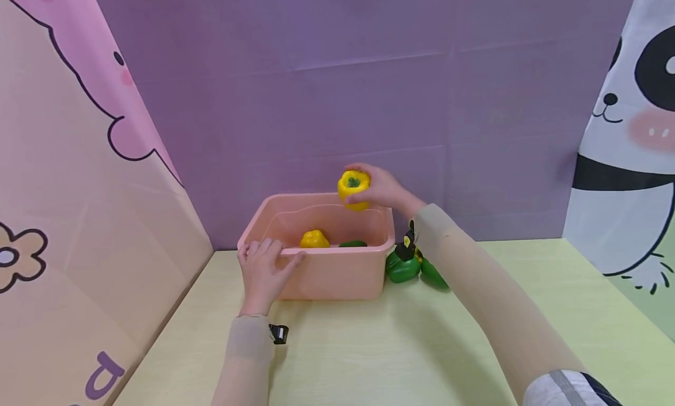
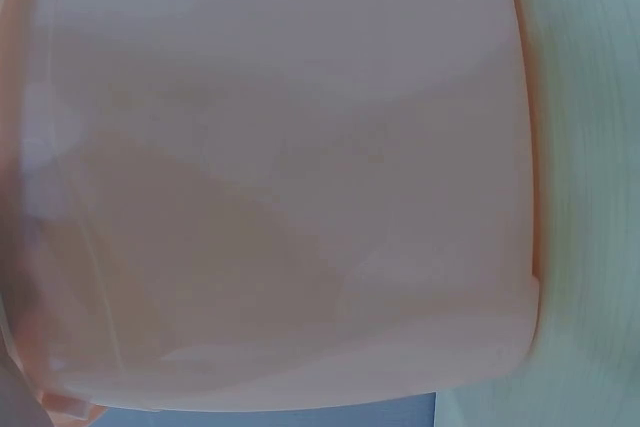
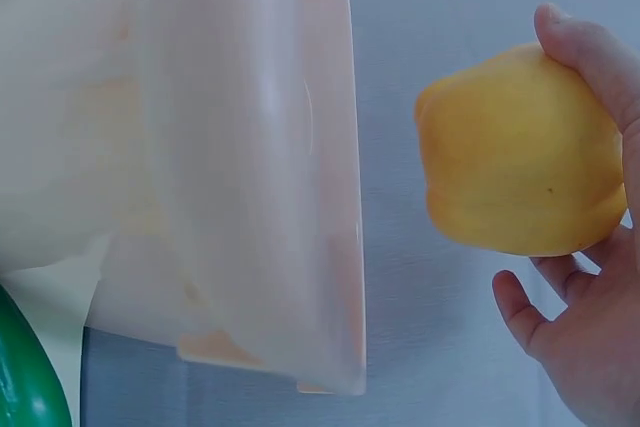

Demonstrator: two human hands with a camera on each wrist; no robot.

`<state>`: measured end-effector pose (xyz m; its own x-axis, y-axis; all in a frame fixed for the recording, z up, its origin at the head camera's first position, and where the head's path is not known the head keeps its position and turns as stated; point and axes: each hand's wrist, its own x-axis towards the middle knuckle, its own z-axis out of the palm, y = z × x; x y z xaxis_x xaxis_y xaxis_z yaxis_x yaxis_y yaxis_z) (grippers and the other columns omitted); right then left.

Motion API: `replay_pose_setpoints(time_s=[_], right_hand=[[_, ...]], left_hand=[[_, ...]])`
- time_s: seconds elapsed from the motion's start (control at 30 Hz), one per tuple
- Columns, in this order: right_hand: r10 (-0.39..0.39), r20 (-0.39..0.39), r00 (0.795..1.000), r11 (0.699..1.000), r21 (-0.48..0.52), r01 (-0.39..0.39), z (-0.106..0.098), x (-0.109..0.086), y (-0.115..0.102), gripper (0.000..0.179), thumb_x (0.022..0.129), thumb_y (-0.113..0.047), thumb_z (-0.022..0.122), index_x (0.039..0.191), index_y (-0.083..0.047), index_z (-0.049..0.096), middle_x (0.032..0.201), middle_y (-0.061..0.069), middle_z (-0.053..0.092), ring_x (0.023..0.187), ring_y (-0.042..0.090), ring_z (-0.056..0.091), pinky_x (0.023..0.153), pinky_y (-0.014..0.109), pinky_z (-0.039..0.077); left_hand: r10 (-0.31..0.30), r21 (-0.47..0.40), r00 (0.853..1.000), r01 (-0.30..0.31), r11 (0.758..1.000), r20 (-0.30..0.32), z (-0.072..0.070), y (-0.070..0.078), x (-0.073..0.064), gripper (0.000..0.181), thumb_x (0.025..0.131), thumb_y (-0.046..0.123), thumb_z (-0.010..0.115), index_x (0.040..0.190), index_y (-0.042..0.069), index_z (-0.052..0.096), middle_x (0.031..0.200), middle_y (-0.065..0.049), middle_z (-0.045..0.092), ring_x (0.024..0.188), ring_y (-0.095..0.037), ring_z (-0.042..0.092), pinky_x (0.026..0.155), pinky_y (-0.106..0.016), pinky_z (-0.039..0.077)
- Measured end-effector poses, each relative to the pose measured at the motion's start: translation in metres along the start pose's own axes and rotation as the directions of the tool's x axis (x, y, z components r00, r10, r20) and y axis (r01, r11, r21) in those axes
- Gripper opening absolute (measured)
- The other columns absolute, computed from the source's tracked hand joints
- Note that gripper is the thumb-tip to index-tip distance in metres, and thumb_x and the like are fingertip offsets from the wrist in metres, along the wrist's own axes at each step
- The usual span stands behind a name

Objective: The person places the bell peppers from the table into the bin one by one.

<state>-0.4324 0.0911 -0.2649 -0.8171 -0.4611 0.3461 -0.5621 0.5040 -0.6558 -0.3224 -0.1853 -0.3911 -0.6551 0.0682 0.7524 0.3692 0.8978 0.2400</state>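
Note:
My right hand (image 1: 387,190) holds a yellow bell pepper (image 1: 345,190) above the right back part of a pink plastic bin (image 1: 337,274). Its green stem end faces me in the head view. In the right wrist view the thumb and fingers wrap the smooth yellow pepper (image 3: 520,157), apart from the bin's rim. My left hand (image 1: 263,274) grips the bin's front left rim, fingers over the edge and thumb along the front. Inside lie another yellow bell pepper (image 1: 314,239) and a dark green vegetable (image 1: 353,244), partly hidden by the front wall.
Right of the bin, green bell peppers (image 1: 403,268) lie on the pale wooden table (image 1: 337,359), partly covered by my right forearm. A bit of yellow shows behind the wrist strap. A purple cloth wall (image 1: 295,101) rises behind the bin, with printed panels at both sides.

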Motion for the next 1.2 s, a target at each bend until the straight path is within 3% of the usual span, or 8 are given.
replay_pose_setpoints(time_s=[0.47,0.77,1.2], right_hand=[[-0.032,-0.005,0.999,0.999,0.015,0.033,-0.003,0.018,-0.006,0.076,0.077,-0.024,0.082,0.142,-0.013,0.045,0.128,0.007,0.053,0.105,0.023,0.053,0.091,0.037,0.048],[-0.030,-0.039,0.999,0.998,0.061,0.032,-0.002,0.025,0.000,0.078,0.077,-0.024,0.083,0.144,-0.016,0.044,0.128,0.006,0.053,0.104,0.023,0.054,0.089,0.038,0.049],[0.009,-0.073,0.997,0.996,0.086,-0.002,0.004,0.029,0.012,0.078,0.076,-0.023,0.082,0.143,-0.016,0.044,0.129,0.007,0.053,0.106,0.024,0.054,0.091,0.038,0.048]], left_hand=[[0.007,0.000,1.000,-0.007,1.000,-0.010,0.002,0.005,0.000,0.044,0.086,0.058,0.062,0.084,0.014,0.056,0.081,-0.001,0.052,0.086,-0.027,0.044,0.098,-0.057,0.018],[-0.020,0.010,0.999,0.020,1.000,0.030,0.004,0.015,-0.001,0.039,0.086,0.054,0.065,0.087,0.015,0.058,0.084,-0.001,0.054,0.090,-0.027,0.045,0.100,-0.057,0.016],[0.010,-0.002,1.000,-0.010,1.000,0.012,0.007,0.021,-0.004,0.039,0.086,0.055,0.064,0.090,0.016,0.060,0.085,0.000,0.055,0.091,-0.026,0.047,0.100,-0.057,0.017]])
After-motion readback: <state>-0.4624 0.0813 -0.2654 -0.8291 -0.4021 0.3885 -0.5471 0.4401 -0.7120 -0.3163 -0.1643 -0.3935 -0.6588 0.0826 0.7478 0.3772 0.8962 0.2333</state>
